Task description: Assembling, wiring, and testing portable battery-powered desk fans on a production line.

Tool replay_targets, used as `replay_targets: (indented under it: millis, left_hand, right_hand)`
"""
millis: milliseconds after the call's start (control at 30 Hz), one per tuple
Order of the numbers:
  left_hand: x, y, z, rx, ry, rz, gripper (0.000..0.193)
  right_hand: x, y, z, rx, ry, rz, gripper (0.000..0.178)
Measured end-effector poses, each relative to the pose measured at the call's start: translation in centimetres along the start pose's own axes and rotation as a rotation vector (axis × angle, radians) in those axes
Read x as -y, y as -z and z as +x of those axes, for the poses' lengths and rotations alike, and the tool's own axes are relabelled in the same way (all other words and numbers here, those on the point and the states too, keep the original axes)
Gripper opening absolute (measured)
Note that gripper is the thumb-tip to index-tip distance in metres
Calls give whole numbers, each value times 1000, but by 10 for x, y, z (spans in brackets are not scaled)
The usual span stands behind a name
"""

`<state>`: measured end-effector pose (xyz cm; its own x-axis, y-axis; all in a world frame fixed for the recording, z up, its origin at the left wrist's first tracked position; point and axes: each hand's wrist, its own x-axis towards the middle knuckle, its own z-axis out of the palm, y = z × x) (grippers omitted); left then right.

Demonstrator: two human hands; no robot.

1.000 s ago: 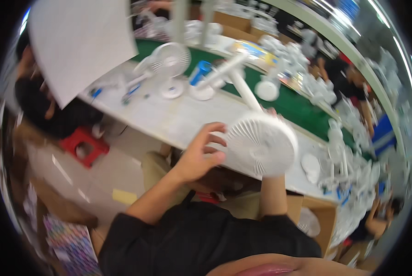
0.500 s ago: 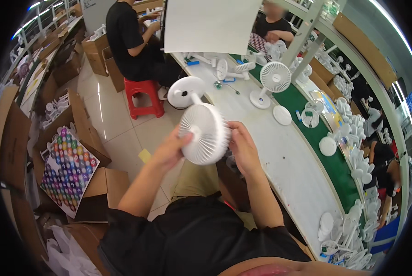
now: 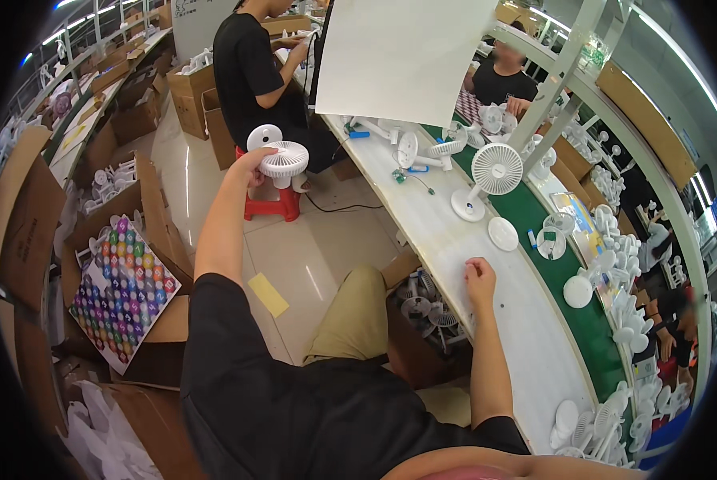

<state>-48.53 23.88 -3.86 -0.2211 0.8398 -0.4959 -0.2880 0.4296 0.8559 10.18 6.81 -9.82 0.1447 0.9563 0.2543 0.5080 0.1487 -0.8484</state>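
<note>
Out at arm's length to the left, my left hand (image 3: 252, 166) grips a small white desk fan (image 3: 285, 162) by the rim of its round head. The fan's disc-shaped base (image 3: 263, 135) shows just beyond the head. My right hand (image 3: 479, 284) is over the white bench top, well away from the fan, with its fingers curled together. Whether something small sits in those fingers is hidden. Beyond that hand lie a white round disc (image 3: 503, 234) and an upright white fan (image 3: 496, 170) on its base.
A green strip (image 3: 570, 276) runs along the bench, with several fan parts beside it. A seated co-worker in black (image 3: 250, 76) is ahead on a red stool (image 3: 272, 210). Cardboard boxes (image 3: 158, 212) line the left, one under a colourful dotted sheet (image 3: 124, 292). A yellow paper (image 3: 268, 294) lies on the floor.
Both hands were on the fan in front of me. My left hand has carried it away to the far left; my right hand has let go and moved right, over the bench.
</note>
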Motion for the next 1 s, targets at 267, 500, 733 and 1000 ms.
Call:
replay_targets:
  millis: [267,500,733,1000]
  left_hand:
    - [15,-25,3,-10,24,-138,50]
    - [59,-47,-36,28,16,-49,50]
    - [121,-113,-114,143,-74,-188,44]
    - [118,-95,-132,320,-74,83,36]
  right_hand:
    - [20,-5,-7,3,64,-83,14]
    - [61,-30,-4,106,-2,88,27]
    - [150,-162,14,349,-386,662,73]
    - [165,-196,33,430,-502,874,52]
